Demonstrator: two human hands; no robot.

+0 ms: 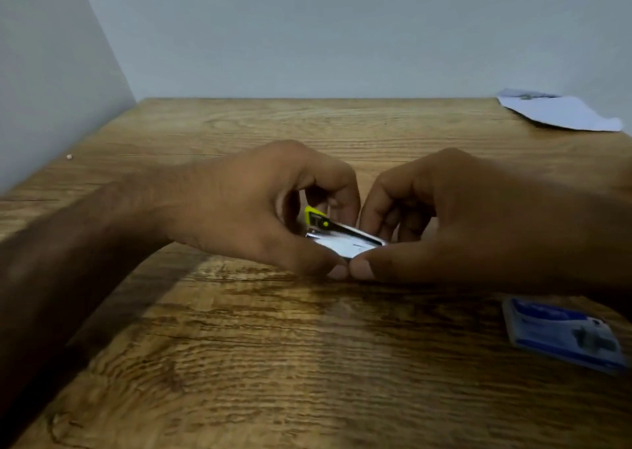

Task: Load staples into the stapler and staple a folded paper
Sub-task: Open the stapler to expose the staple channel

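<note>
- Stapler sits at frame centre, just above the table, held between both hands.
- Long axis runs from its yellow end at upper left down to the metal end at lower right, roughly across the frame with a slight tilt.
- Left hand comes in from the left and curls its fingers over the yellow end, thumb underneath.
- Right hand comes in from the right, with curled fingers on the metal end and thumb low.
- The two thumb tips touch just below the stapler, and both hands grip it, so neither is nearer.
- The shiny top face is exposed between the hands. Cannot tell if the magazine is open or if staples are in it, because of blur and fingers.
- Judgement: this is the loading stage, and the next move turns on sliding along that left-right axis.
- Staple box, blue and white, lies flat at lower right, well apart from the stapler and nearer the right hand. Contents not visible.
- Paper lies at upper right on the far table edge, well apart from both hands and untouched.
- A small pale speck lies at the left table edge.
</note>
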